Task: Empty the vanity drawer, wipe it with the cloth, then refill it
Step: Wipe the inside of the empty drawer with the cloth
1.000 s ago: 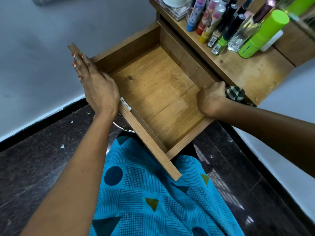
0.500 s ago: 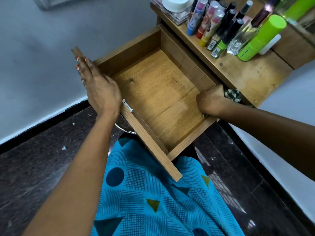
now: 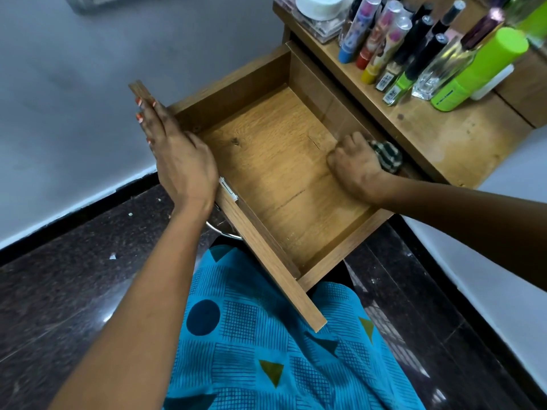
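Left grip [image 3: 180, 161] flat, fingers straight, on drawer [image 3: 266, 161] front; right grip [image 3: 355, 170] curled round cloth [image 3: 387, 156] inside drawer, by its right wall.

one drawer [image 3: 275, 173], one cloth [image 3: 388, 156], two hands [image 3: 183, 161] [image 3: 356, 170].

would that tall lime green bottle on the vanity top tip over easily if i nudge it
Probably: the lime green bottle is tall and narrow, so a push near the cap would likely topple it. Being round, it may then roll. It stands close beside the clear glass bottle, so it could knock that too.
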### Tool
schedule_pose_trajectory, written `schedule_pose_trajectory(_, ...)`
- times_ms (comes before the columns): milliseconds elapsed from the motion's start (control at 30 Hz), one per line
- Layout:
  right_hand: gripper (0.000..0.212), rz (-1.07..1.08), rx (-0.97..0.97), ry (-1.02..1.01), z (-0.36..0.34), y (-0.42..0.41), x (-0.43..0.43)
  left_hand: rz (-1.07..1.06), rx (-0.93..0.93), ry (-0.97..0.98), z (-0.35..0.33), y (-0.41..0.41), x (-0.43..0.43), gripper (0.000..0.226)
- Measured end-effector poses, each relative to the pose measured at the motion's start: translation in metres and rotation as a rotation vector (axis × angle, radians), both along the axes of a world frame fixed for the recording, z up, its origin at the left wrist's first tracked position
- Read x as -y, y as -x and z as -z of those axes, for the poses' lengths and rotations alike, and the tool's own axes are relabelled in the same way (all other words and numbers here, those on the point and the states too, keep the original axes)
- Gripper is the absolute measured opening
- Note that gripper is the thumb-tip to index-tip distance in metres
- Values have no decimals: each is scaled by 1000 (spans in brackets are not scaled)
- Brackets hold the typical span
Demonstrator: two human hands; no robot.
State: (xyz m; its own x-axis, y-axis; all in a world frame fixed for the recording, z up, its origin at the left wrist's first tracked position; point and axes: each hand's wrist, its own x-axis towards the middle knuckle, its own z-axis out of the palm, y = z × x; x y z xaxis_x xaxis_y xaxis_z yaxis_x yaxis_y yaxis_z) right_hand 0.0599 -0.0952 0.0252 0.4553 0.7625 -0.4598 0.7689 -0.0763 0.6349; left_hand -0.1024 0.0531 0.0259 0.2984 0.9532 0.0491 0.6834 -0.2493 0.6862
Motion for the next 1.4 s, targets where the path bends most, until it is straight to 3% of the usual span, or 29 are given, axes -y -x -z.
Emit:
schedule_pose_trajectory(333,56,-374,179,-87,-1,-29,-79,-10,-2,-1,0,0,-1,55)
schedule_pose_trajectory(467,56,-300,101,-121,-2,-31,-57,-3,-4,6,0,0,0,54)
schedule_pose_trajectory(733,34,-194,-26,12,-9,-19,25,-5,2,7,-1,0,0,54)
schedule_pose_trajectory(867,35,-134,-90,35,-10,-15,47,-2,7,12,-1,1,1,54)
schedule_pose_trajectory(1267,48,-263,93,-110,5,-31,-47,0,23,12,1,0,-1,55)
schedule_pose_trajectory(1400,44,-309,168,-135,14,-41,-86,7,42,1,3,0,-2,56)
